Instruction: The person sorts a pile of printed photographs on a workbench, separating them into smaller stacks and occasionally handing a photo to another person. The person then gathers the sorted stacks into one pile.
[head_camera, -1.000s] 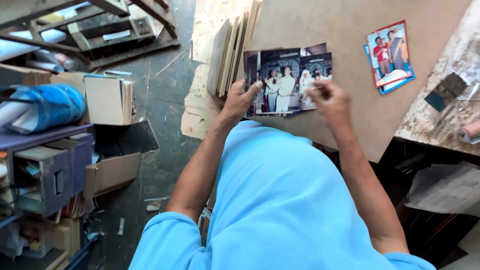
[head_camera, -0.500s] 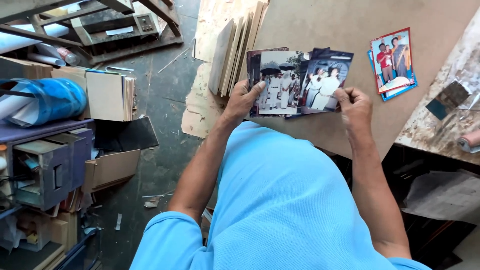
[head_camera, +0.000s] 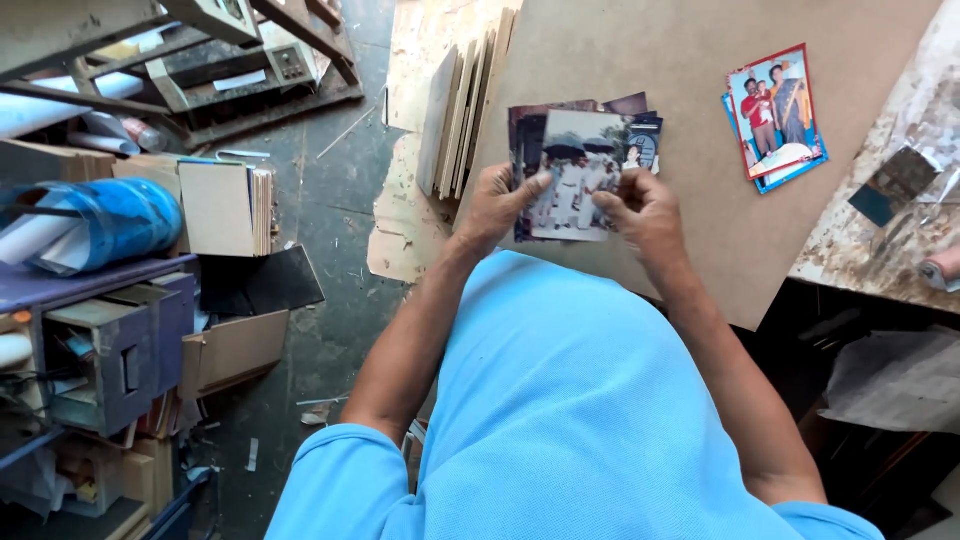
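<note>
From the head camera, looking down over a light blue shirt (head_camera: 560, 420), both of the person's hands meet at a stack of photographs (head_camera: 580, 170) held above a large brown board (head_camera: 700, 90). The left hand (head_camera: 497, 205) is closed around the stack's left edge, thumb lying across the front of the top print and fingers tucked behind. The right hand (head_camera: 648, 208) grips the lower right corner, thumb pressed on the front and fingers curled under. The top print shows a group of people in pale clothes; the corners of other prints fan out behind it at the upper left and right.

On the board, well apart to the right of the stack, lies a small pile of red-bordered photographs (head_camera: 775, 115), slightly tilted. Just left of the hands, several thin wooden panels (head_camera: 460, 110) stand on edge against the board. A stained worktop (head_camera: 890, 230) lies at the far right, holding a small dark square piece.

On the left side, a blue roll (head_camera: 120, 215) rests on a cluttered shelf, with a stack of cardboard sheets (head_camera: 225, 205) beside it. Below them, the dark floor (head_camera: 325, 215) carries scraps of paper and cardboard.
</note>
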